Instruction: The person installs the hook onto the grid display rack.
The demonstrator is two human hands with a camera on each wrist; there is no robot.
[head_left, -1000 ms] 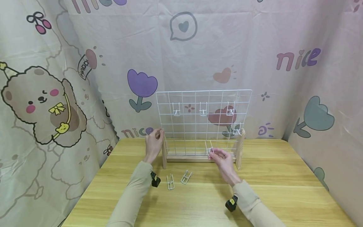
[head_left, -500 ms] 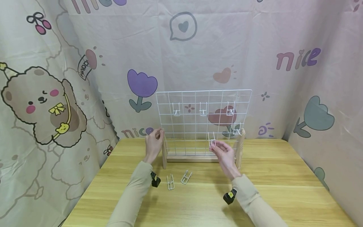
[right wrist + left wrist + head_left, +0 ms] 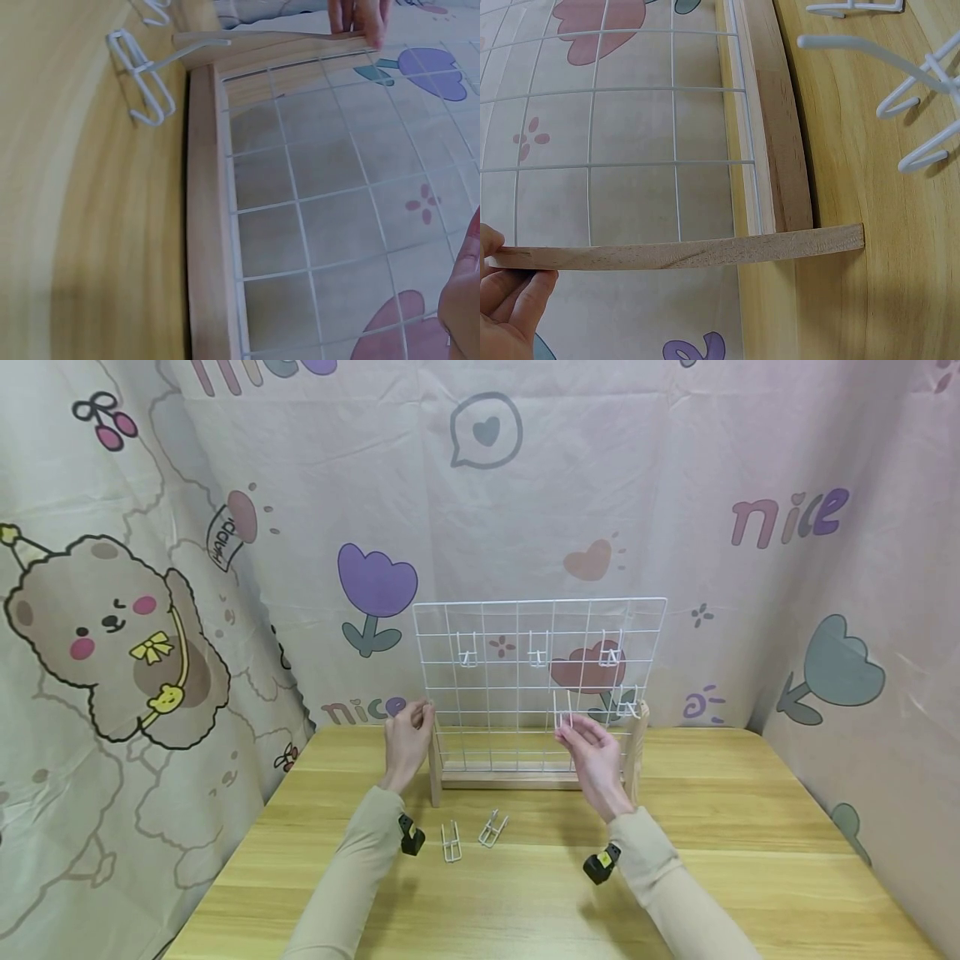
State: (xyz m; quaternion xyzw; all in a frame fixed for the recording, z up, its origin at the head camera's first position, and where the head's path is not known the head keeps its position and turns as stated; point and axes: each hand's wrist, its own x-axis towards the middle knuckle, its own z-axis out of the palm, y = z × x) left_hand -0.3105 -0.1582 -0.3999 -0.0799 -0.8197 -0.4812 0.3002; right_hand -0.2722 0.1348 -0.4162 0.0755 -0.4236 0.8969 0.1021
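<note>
A white wire grid panel (image 3: 517, 675) stands upright in a wooden stand (image 3: 510, 781). My left hand (image 3: 407, 739) pinches the top of the stand's left upright (image 3: 667, 253). With thumb and fingertips my right hand (image 3: 596, 756) holds a white wire hook (image 3: 562, 706) in front of the grid's right half, its two prongs pointing up; whether it touches the wires I cannot tell. Three hooks hang in a row high on the grid, among them the middle hook (image 3: 537, 656). Lower at the right edge hangs another hook (image 3: 627, 706). In the right wrist view the held hook is out of sight.
Two loose wire hooks lie on the wooden table before the stand: a left hook (image 3: 451, 843) and a tilted right hook (image 3: 492, 828). A printed curtain (image 3: 480, 527) hangs behind the table and along both sides.
My right hand has risen along the front of the grid, carrying the hook upward from near the stand's base bar. The left hand has stayed on the upright.
</note>
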